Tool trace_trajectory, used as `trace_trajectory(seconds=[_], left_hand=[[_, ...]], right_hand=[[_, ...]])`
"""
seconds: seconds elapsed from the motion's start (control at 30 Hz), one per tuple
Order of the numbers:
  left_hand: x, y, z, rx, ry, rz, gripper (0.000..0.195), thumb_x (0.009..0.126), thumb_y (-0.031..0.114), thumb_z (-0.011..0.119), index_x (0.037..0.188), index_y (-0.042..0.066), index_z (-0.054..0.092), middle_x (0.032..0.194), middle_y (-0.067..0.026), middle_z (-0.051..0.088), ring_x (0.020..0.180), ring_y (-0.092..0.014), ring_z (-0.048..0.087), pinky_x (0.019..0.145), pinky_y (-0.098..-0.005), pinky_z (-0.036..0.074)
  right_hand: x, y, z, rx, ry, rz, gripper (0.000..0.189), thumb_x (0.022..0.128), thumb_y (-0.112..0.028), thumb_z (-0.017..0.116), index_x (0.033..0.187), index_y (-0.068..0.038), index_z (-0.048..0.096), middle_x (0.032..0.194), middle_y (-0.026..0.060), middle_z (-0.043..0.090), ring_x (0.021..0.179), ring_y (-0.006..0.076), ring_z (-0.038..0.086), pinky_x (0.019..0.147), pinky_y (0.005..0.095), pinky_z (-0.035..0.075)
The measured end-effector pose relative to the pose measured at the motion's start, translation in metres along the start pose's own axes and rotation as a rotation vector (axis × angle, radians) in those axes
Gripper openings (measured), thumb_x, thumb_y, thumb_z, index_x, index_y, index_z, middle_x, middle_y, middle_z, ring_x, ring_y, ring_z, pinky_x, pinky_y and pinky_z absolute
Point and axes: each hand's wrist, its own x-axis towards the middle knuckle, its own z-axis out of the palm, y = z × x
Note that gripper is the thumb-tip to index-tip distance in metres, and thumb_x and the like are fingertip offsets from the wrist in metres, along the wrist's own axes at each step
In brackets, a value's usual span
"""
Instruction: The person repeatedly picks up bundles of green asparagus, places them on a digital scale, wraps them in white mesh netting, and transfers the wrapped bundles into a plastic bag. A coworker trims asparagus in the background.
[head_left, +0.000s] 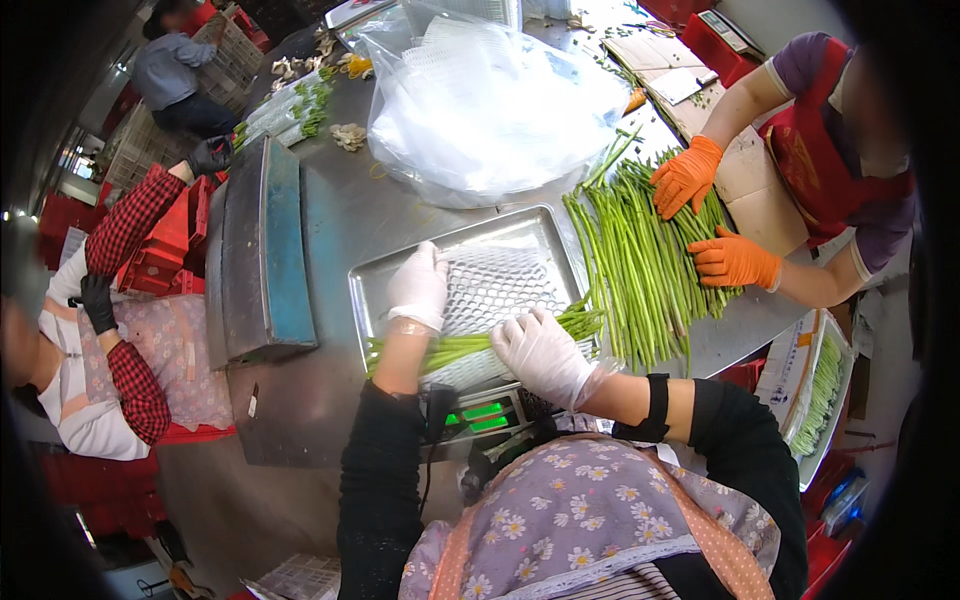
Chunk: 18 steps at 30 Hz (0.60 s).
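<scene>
In front of me a metal tray (364, 300) rests on a digital scale (487, 420) with lit green displays. A white foam net (502, 281) is spread across the tray, and a small bunch of asparagus (457, 346) lies crosswise along its near side. My left hand (418, 285), in a thin white glove, has its fingers closed at the net's left edge. Over the bunch, my right hand (544, 356), gloved the same way, curls around the spears. The fingertips of both hands are partly hidden.
A large pile of asparagus (637, 262) lies right of the tray, under a co-worker's orange-gloved hands (686, 176). Beyond the tray sits a clear bag of foam nets (487, 112). A metal stand (262, 255) rises at left, near another co-worker's black-gloved hand (97, 304). Wrapped bundles (289, 112) lie behind.
</scene>
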Motion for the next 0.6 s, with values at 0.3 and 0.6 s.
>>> trace_trajectory(seconds=[0.3, 0.6], left_hand=[[0.007, 0.002, -0.015, -0.17, -0.036, -0.015, 0.023, 0.087, 0.032, 0.062, 0.088, 0.01, 0.057, 0.079, -0.0122, 0.064, 0.078, -0.033, 0.063, 0.068, -0.0422, 0.047], [0.002, 0.016, -0.033, -0.178, 0.189, 0.282, 0.019, 0.085, 0.024, 0.066, 0.085, 0.005, 0.061, 0.073, -0.0149, 0.063, 0.066, -0.032, 0.06, 0.063, -0.0381, 0.047]], right_hand=[[0.03, 0.034, -0.019, 0.396, -0.272, -0.016, 0.046, 0.091, -0.046, 0.053, 0.09, -0.003, 0.068, 0.09, 0.0131, 0.068, 0.086, 0.032, 0.066, 0.076, 0.0429, 0.053], [0.062, 0.053, -0.012, 0.183, -0.152, -0.244, 0.046, 0.091, -0.045, 0.052, 0.073, -0.006, 0.068, 0.073, 0.0103, 0.065, 0.079, 0.0304, 0.064, 0.073, 0.0435, 0.049]])
